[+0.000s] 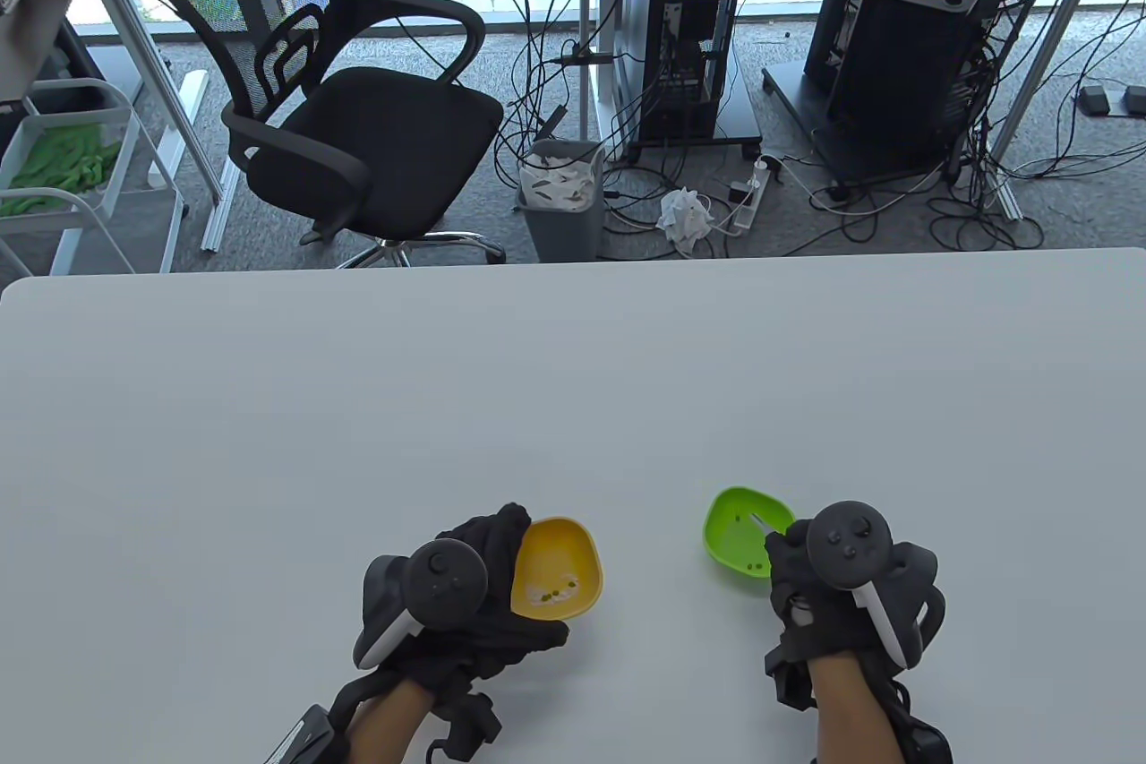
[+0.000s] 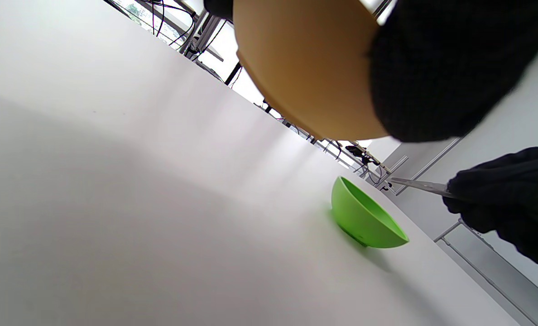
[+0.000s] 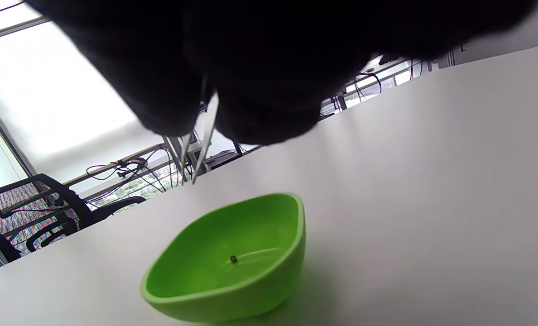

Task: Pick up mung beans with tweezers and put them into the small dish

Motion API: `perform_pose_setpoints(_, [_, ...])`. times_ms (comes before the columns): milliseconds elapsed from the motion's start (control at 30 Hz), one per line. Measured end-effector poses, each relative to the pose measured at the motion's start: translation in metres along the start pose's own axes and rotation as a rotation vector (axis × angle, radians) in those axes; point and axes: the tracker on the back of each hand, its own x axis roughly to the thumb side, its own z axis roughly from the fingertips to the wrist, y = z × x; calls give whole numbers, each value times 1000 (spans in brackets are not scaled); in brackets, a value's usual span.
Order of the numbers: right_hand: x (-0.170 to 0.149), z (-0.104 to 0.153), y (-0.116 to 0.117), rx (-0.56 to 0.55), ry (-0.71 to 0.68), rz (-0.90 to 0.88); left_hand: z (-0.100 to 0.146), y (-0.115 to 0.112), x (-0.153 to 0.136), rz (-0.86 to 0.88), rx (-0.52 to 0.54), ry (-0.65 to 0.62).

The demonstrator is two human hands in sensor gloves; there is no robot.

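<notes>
My left hand (image 1: 498, 545) grips the near-left rim of a yellow dish (image 1: 560, 562) and holds it tilted above the table. Mung beans (image 1: 557, 594) lie in its low part. In the left wrist view its underside (image 2: 305, 68) fills the top beside my gloved fingers (image 2: 454, 68). My right hand (image 1: 792, 553) pinches metal tweezers (image 1: 761, 522). Their tips (image 3: 192, 179) hang slightly apart and empty over the green dish (image 1: 730, 545), which stands on the table. One bean (image 3: 233, 259) shows inside the green dish (image 3: 251, 217). The left wrist view shows the green dish (image 2: 364, 217) and the tweezers (image 2: 418, 185) above it.
The white table (image 1: 573, 388) stretches wide beyond both dishes. Past its far edge are an office chair (image 1: 358, 128), a waste bin (image 1: 561, 195), computer towers and floor cables.
</notes>
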Motion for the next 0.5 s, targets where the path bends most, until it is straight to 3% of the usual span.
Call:
perform_pose_setpoints(233, [38,28,-11,-58,-184,-22,-1,0,1,-6,1,-4])
perform_pose_setpoints(500, [99,64,7,5,-442,12,-1,-1,2,-11,-7,-5])
